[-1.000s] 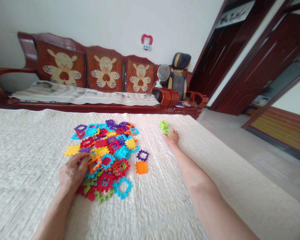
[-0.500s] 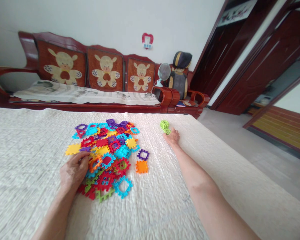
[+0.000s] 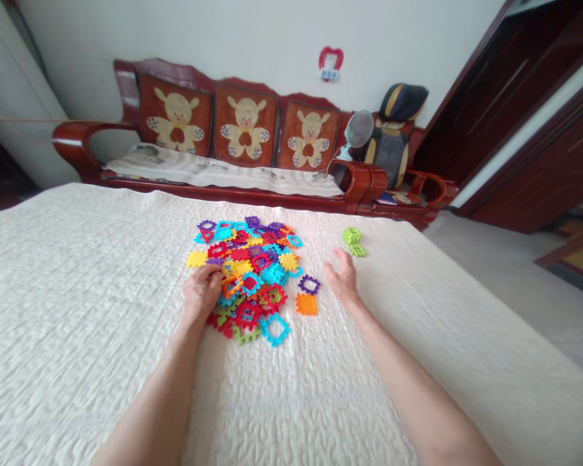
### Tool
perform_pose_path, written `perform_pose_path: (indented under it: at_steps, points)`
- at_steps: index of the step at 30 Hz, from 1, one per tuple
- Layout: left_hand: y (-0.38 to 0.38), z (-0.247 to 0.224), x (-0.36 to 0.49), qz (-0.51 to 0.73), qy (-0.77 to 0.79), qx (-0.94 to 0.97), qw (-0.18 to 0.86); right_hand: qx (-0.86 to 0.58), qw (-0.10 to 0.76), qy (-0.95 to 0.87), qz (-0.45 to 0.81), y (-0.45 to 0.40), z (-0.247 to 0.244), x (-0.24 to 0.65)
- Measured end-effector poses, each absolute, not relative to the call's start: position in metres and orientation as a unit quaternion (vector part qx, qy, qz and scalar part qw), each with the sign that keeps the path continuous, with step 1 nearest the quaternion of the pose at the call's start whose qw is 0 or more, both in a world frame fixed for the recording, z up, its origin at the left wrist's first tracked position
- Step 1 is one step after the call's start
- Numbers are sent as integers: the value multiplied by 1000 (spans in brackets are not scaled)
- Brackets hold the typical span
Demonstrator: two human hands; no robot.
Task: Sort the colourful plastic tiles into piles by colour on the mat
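A heap of flat plastic interlocking tiles [image 3: 250, 283] in red, yellow, blue, purple, orange and green lies on the white quilted cover. My left hand [image 3: 202, 286] rests at the heap's left edge, its fingers curled beside an orange frame tile [image 3: 230, 287]; what they grip, if anything, is hidden. To the right of the heap, my right hand [image 3: 342, 278] is empty, thumb and fingers apart. Just beyond it sit green joined tiles [image 3: 352, 235] with a single green tile [image 3: 357, 250] against them. A purple frame tile [image 3: 309, 285] and an orange square tile [image 3: 306, 304] lie between heap and right hand.
The quilted cover [image 3: 102, 310] spreads over the wide surface in front of me. Behind it stands a wooden sofa [image 3: 92, 139] with bear-patterned cushions [image 3: 177, 120]. A small fan [image 3: 358, 129] and a chair with a dark massage cushion [image 3: 387, 152] are at the right.
My right hand has let go of the green tile and drawn back toward me, its fingers opening. My left hand stays at the heap. The view has turned left.
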State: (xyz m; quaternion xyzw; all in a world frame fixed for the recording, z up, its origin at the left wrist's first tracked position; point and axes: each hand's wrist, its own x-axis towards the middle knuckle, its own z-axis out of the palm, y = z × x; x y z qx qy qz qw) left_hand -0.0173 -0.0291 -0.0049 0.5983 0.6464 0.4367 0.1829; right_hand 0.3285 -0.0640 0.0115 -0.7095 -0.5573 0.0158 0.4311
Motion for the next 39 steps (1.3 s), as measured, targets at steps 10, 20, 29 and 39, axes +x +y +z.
perform_pose_path:
  at_steps: [10,20,29,39]
  points:
    - [-30,1,-17,462,653,553,235,-549,416,-722,63,-104,-19,194]
    - [-28,0,-20,454,638,560,272,-535,379,-754,33,-112,-20,192]
    - [-34,10,-29,409,563,645,316,-506,344,-788,69,-123,-8,183]
    - [-35,7,-34,292,520,764,246,-484,329,-808,66,-119,0,186]
